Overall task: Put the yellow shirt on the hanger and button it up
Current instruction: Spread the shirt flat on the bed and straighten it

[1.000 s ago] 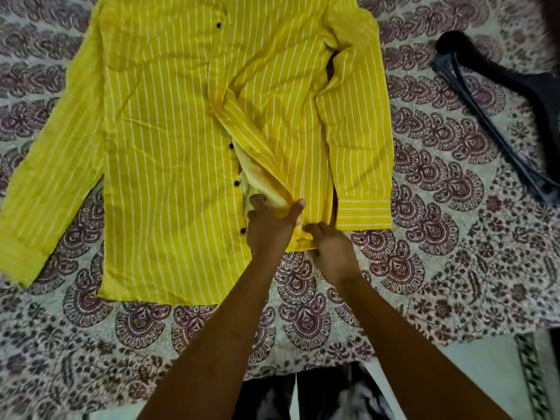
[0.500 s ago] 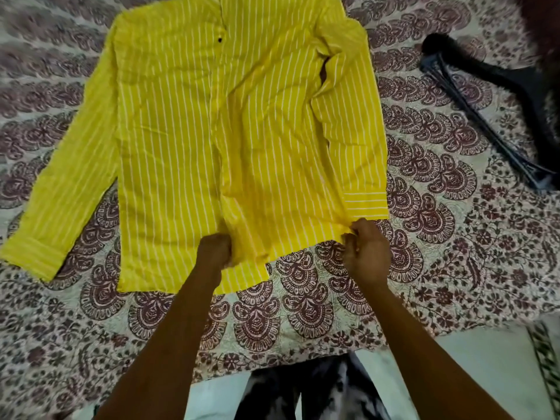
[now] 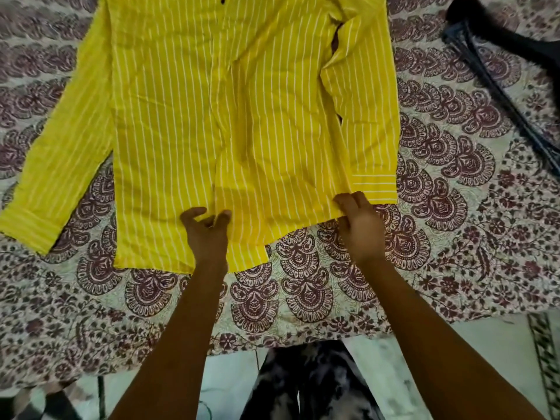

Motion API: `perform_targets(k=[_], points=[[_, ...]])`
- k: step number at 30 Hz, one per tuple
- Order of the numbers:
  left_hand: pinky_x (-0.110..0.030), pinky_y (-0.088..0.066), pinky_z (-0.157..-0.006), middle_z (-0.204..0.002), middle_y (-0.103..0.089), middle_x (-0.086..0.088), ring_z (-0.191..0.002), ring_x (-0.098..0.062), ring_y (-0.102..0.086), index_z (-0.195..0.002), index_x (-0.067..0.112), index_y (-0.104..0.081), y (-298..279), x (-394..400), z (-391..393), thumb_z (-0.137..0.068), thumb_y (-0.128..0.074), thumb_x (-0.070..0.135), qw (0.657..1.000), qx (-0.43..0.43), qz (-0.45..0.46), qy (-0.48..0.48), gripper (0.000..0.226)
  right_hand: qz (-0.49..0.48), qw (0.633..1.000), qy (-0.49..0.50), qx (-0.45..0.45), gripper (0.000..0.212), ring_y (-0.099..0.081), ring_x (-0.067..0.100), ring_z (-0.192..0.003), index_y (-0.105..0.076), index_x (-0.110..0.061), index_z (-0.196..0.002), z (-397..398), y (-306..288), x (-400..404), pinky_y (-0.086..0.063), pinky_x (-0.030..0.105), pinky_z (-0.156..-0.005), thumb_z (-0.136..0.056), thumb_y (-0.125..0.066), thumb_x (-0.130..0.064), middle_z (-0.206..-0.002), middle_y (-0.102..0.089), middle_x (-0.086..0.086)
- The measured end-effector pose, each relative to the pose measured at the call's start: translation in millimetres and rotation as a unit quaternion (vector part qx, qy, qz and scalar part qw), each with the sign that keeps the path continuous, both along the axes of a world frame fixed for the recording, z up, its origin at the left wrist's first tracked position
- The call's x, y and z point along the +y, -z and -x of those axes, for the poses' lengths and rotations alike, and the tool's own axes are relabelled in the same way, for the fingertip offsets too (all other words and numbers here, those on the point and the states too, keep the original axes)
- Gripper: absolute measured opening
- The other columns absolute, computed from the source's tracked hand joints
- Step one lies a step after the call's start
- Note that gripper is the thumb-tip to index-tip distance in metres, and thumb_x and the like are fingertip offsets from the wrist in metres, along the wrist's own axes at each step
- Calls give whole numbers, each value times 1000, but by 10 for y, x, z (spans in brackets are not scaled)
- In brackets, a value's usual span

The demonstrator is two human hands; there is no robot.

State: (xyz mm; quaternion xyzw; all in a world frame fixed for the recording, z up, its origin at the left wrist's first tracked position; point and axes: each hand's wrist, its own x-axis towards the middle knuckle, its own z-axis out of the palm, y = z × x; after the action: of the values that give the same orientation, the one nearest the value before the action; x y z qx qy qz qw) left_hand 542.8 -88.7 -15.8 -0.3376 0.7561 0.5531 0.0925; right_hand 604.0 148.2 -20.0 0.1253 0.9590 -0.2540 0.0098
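Note:
The yellow shirt (image 3: 188,122) with thin white stripes lies front-up and flat on the patterned bedsheet (image 3: 306,301), its front panels overlapped and both sleeves spread beside it. One black button (image 3: 223,0) shows near the top edge. My left hand (image 3: 206,234) rests on the lower placket at the hem, fingers loosely apart. My right hand (image 3: 360,225) pinches the shirt's lower right hem corner next to the right cuff (image 3: 374,187). The black hanger (image 3: 527,45) lies on the sheet at the far right, apart from the shirt.
The bed's near edge (image 3: 303,344) runs across the lower frame, with pale floor (image 3: 485,353) below it. My legs in dark patterned cloth (image 3: 303,386) stand against the edge. Dark bars (image 3: 503,95) extend from the hanger toward the right border.
The folded-back right front panel has been pulled down and spread flat over the left one. My hands moved apart along the hem; my left hand loosened from a fist.

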Motion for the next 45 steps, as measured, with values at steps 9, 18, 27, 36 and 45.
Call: perform_targets(k=[9, 18, 27, 36, 45], points=[[-15, -48, -55, -92, -71, 12, -74, -11, -61, -84, 39, -68, 19, -511, -417, -87, -58, 0, 956, -17, 80, 282, 40, -66, 997, 10, -35, 38, -62, 33, -69, -66, -9, -100, -514, 39, 322, -50, 30, -60, -68, -65, 12, -94, -63, 17], [-43, -46, -88, -113, -56, -12, -106, -33, -55, -94, 25, -70, 85, -444, -173, -80, -63, 13, 879, -75, 322, 345, 20, -8, 990, 137, -25, 36, -59, 31, -81, -63, -8, -95, -246, 184, 230, -41, 30, -70, -83, -37, -31, -99, -60, 16], [-47, -45, -89, -117, -54, -16, -111, -38, -50, -99, 17, -68, 86, -46, -6, -80, -63, 14, 869, -26, 340, 359, 20, 172, 855, 474, -117, 22, -60, 34, -100, -61, -3, -102, 493, 166, 699, -47, 34, -79, -82, -57, -13, -108, -63, 20], [-52, -40, -91, -133, -40, -17, -118, -42, -42, -103, 15, -62, 110, 145, -55, -77, -66, 14, 849, -62, 384, 358, 27, 90, 809, 575, 85, 21, -61, 32, -87, -49, -2, -110, 172, -69, 1053, -27, 25, -60, -93, -39, -7, -99, -64, 23], [-52, -43, -88, -127, -42, -19, -115, -42, -45, -102, 14, -62, 148, 118, -2, -77, -68, 16, 853, -65, 378, 354, 25, -47, 910, 411, -29, 43, -41, 38, -118, -48, -6, -122, -70, 57, 796, -34, 45, -94, -81, -54, -15, -129, -44, 22]])
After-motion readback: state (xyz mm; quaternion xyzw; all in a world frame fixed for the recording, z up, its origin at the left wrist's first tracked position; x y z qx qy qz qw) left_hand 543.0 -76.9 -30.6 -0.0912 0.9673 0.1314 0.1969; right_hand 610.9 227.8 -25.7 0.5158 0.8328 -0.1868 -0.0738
